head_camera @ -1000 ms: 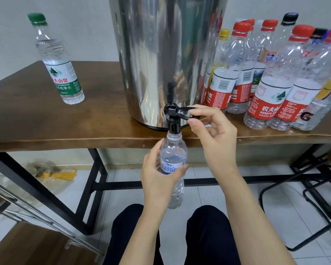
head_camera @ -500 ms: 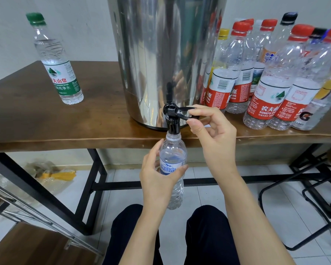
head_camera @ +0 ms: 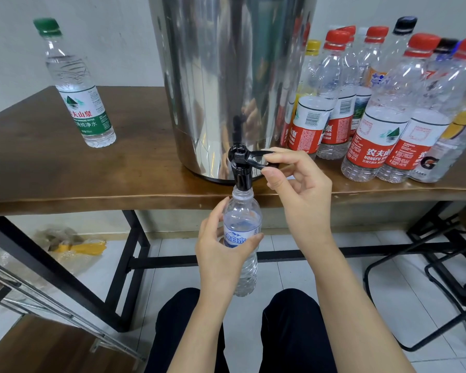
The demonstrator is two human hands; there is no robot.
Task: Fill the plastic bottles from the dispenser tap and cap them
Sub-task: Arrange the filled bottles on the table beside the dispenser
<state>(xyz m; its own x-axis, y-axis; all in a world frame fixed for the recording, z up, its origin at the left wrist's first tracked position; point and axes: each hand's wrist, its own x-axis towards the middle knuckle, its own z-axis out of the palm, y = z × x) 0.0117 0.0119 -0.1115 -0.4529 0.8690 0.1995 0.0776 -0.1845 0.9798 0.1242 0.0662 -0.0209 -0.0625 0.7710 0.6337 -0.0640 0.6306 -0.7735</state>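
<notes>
Steel dispenser (head_camera: 226, 76) stands on brown wooden table (head_camera: 51, 170), black tap (head_camera: 241, 168) overhanging front edge. Left hand (head_camera: 221, 254) wraps fingers round uncapped clear bottle (head_camera: 242, 224), neck held directly under tap spout, below table edge. Right hand (head_camera: 299, 189) pinches tap's lever (head_camera: 258, 158) between thumb and forefinger. Green-capped bottle (head_camera: 78, 87) stands alone, far left on table. Cluster of capped bottles (head_camera: 374, 103), mostly red caps, stands right of dispenser.
</notes>
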